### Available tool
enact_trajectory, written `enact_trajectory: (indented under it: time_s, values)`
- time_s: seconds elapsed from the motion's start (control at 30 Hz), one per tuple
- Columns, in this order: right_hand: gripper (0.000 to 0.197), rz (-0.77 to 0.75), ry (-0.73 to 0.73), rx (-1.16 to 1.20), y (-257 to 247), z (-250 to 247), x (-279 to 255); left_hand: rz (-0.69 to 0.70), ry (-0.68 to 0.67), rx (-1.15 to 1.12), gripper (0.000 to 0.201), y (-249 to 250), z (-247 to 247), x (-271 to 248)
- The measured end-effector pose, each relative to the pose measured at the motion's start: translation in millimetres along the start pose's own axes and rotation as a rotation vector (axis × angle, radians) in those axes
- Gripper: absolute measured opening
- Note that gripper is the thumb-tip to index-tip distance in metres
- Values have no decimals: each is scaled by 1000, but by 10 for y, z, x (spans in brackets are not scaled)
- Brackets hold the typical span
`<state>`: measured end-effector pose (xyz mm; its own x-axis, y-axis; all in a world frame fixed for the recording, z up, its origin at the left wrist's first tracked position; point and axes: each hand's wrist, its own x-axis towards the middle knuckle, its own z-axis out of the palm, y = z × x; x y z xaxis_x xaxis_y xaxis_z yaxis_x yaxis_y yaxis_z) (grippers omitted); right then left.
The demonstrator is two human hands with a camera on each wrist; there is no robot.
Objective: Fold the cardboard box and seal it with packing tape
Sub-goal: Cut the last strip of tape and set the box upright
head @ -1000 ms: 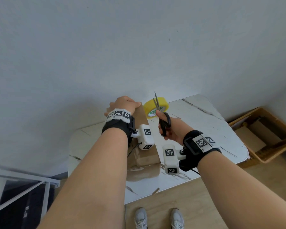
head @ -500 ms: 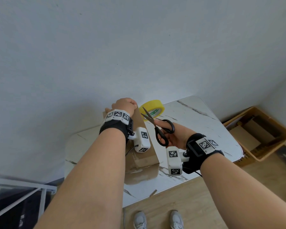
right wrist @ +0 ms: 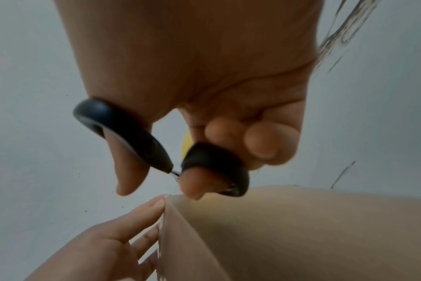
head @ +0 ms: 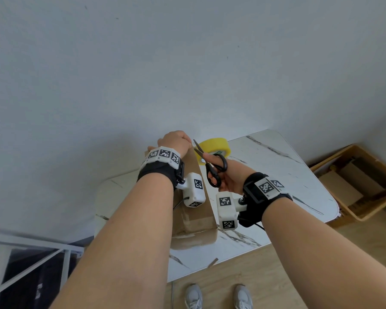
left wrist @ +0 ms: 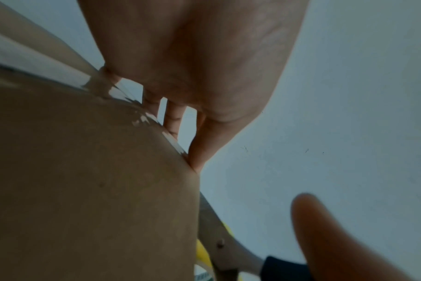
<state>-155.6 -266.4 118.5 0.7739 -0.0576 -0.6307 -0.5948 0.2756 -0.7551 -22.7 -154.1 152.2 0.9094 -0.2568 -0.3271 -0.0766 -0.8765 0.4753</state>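
A brown cardboard box point(head: 201, 210) lies closed on the marble table point(head: 276, 175), with glossy clear tape along its top. My left hand point(head: 176, 141) grips the box's far top edge, thumb point(left wrist: 197, 157) on top and fingers point(right wrist: 142, 214) down the far face. My right hand point(head: 231, 175) holds black-handled scissors point(head: 214, 168), thumb and fingers through the loops point(right wrist: 214, 163). The blades point(left wrist: 212, 230) point left at the far corner, just beside my left hand. A yellow tape roll point(head: 214, 147) stands right behind the scissors.
A wicker basket point(head: 366, 210) with cardboard pieces sits on the floor to the right of the table. A white metal rail point(head: 31, 250) is at the lower left. A grey wall stands close behind the table. My shoes point(head: 218, 297) are at the table's near edge.
My right hand has tipped the scissors from upright to pointing left and brought them to the box's far corner. My left hand has stayed on the far edge.
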Motion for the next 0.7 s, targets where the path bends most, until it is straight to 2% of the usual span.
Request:
enact_trajectory:
  time_s: [0.1,0.4,0.5,0.63,0.7]
  values:
    - [50,-1,-3,-1,12,-9,20,31,-34,21,17,33,-29,3]
    - [54,-14,-9,-28,13,-62,73,88,-74,119,33,265,-137,10]
    - [52,-16,-10,-32,11,-79,87,143,-168,211,45,368,-172,29]
    - [50,-24,-12,-21,16,-126,95,238,-295,405,44,509,-150,64]
    - [50,-25,-14,-20,19,-151,99,259,-343,486,53,532,-109,94]
